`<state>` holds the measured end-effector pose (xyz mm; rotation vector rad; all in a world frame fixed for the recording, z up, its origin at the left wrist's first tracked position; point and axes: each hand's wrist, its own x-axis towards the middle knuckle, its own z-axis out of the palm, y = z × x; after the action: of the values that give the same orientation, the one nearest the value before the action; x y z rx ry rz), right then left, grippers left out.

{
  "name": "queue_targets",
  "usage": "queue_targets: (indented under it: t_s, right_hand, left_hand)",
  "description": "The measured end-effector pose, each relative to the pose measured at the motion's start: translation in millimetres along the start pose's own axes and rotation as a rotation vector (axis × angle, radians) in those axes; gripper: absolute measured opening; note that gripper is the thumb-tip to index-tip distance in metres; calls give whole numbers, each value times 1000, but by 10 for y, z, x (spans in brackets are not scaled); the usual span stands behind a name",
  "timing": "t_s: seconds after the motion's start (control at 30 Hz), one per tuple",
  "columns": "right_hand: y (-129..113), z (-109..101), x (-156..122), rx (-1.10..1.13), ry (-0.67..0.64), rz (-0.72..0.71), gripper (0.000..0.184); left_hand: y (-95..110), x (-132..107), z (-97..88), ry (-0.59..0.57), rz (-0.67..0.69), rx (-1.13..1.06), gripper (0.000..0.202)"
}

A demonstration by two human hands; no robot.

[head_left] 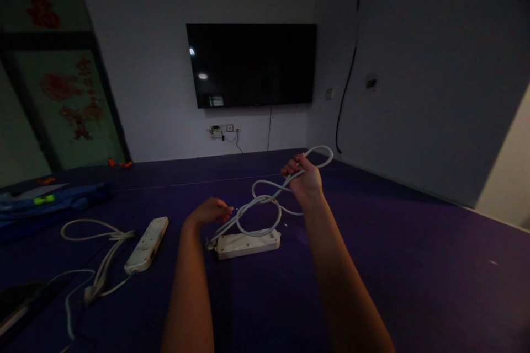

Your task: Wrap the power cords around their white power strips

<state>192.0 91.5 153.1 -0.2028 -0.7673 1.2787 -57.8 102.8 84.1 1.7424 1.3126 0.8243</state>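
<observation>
My right hand (304,176) is closed around a looped white power cord (259,215), lifted above the purple floor. One bend of the cord sticks out past my fingers, while the rest twists in loose loops down to the left. Below the loops lies a white power strip (248,244), with the cord's lower end by its left end. My left hand (210,212) hovers just above that end, apart from the cord. Its fingers are loosely bent, with nothing visible in them.
A second white power strip (147,244) lies to the left with its bundled cord (110,253). A dark device (16,303) with a thin cable is at the lower left. Blue fabric (53,204) lies behind. A television (252,65) hangs on the far wall.
</observation>
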Motion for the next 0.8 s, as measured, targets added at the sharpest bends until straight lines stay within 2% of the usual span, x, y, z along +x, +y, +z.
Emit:
queue_targets:
  t_s: [0.07, 0.13, 0.2, 0.3, 0.4, 0.63, 0.8]
  right_hand:
    - [49, 40, -9, 6, -7, -17, 34]
    - [90, 74, -20, 31, -7, -29, 35]
    - [119, 98, -27, 55, -4, -42, 36]
    - [136, 104, -24, 68, 8, -65, 34]
    - [138, 91, -14, 67, 30, -83, 34]
    - [129, 95, -15, 114, 90, -75, 36]
    - [114, 38, 17, 158, 149, -43, 37]
  left_hand:
    - [126, -50, -5, -38, 54, -34, 36]
    - [244, -117, 0, -109, 143, -99, 43]
    - [328, -188, 12, -200, 232, -144, 68]
    - [391, -274, 37, -292, 268, -102, 106]
    - [430, -317, 69, -310, 282, -24, 125]
    - [526, -312, 140, -245, 398, 74, 121]
    - [583, -353, 153, -294, 394, 120, 129]
